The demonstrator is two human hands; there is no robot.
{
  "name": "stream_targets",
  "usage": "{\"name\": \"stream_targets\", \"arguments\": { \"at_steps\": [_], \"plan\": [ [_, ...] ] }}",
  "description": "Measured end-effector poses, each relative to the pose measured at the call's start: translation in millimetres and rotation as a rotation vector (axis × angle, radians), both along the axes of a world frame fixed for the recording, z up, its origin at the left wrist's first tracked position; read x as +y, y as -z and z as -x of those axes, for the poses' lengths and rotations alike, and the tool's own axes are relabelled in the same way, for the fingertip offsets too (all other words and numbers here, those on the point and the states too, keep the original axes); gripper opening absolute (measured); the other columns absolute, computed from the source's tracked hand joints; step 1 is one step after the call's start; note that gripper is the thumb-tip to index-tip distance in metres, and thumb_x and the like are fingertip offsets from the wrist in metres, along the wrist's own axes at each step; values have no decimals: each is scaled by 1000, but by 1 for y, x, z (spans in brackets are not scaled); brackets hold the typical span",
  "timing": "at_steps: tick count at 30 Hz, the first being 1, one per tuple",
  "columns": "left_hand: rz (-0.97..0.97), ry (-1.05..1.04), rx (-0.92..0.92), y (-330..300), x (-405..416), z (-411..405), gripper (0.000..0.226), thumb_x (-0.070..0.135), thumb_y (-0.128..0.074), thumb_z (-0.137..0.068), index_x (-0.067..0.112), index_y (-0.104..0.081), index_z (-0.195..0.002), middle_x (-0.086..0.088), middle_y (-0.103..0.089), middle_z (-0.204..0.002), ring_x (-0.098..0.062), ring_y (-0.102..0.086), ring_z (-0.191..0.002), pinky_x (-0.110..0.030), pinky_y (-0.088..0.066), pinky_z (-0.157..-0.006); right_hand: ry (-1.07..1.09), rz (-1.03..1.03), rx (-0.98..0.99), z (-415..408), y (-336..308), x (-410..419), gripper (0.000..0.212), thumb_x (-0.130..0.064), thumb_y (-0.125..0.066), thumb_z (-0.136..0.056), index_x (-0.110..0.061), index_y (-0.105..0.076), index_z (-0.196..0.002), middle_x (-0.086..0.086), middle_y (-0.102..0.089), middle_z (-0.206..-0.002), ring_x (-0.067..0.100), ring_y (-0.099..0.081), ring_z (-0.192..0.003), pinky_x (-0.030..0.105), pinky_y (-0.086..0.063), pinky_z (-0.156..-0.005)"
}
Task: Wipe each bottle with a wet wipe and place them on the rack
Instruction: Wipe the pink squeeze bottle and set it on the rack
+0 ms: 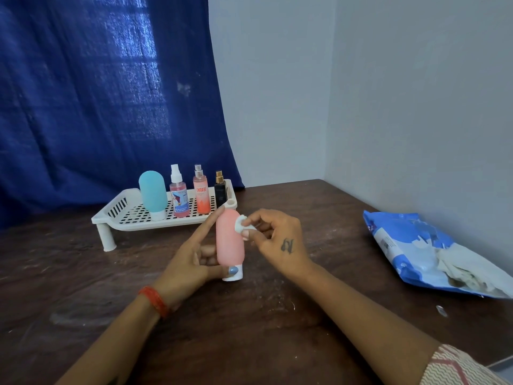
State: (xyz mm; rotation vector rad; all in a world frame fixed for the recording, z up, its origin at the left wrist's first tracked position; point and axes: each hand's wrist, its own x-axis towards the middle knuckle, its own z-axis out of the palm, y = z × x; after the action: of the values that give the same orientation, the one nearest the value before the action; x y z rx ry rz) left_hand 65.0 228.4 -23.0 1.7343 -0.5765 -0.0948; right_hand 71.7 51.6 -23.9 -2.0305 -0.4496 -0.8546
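wipes pack (433,254) cut off right, label unreadable

Matt, soft-looking pink bottle (229,240) with a smooth white plastic cap sits in the left grip (194,257), and a crumpled white wipe (242,224) of thin cloth is pinched in the right grip (273,237). Beyond both, a perforated white plastic rack (122,215); under them a dark, scuffed wood-look table (249,315). Right of the right grip, a glossy, crinkled plastic wipe pack (410,245).
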Motion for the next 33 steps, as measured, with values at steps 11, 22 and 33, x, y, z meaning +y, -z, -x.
{"name": "stream_targets", "arguments": {
  "at_steps": [11,22,33],
  "plan": [
    [4,-6,44,-1,1,0,105,-9,-73,-69,56,-24,-134,-13,-72,-105,-29,-69,-96,-41,-55,-85,-297,231,251,7,-8,-13,14,-2,-79,-64,-13,-74,-70,-16,-59,-70,1,-56,-67,11,-43,-60],
    [121,-40,82,-3,-3,3,104,-8,-72,-66,48,-24,-140,-10,-71,-109,-28,-68,-98,-40,-56,-84,-161,17,204,8,-9,-6,13,-10,-77,-73,-15,-72,-83,-10,-65,-85,8,-62,-75,20,-54,-68],
    [389,-236,239,-8,-5,5,103,-3,-71,-56,39,-25,-137,-18,-67,-105,-30,-67,-95,-40,-58,-72,-142,639,-436,18,-2,5,19,-5,-70,-69,-10,-71,-87,9,-66,-96,20,-58,-89,24,-47,-73]
  ]
}}
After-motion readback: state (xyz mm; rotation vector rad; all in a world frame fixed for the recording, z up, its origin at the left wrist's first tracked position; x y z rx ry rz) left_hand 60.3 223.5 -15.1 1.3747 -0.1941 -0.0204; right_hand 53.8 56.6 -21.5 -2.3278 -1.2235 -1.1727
